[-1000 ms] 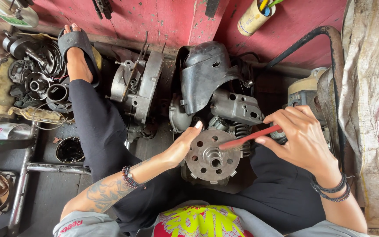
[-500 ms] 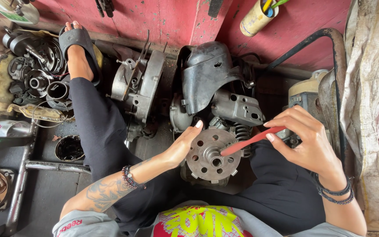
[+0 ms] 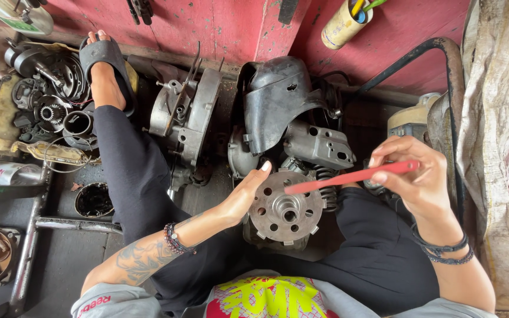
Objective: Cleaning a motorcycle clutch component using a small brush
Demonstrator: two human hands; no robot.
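From the head view, the left hand (image 3: 244,194) is open and rests on the edge of the round metal disc (image 3: 286,209), which sits between the person's legs, while the right hand (image 3: 415,176) pinches a red brush (image 3: 351,176) whose tip lies on the disc. The disc could tip or roll off, because the open hand only steadies it, and the thin brush could slip from the fingers. The brush's bristles are hard to see, and what is under the disc is hidden.

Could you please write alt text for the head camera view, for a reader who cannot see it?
A seated person's left hand steadies a round perforated metal disc while the right hand holds a red brush handle over it. Greasy engine parts lie around on the floor.
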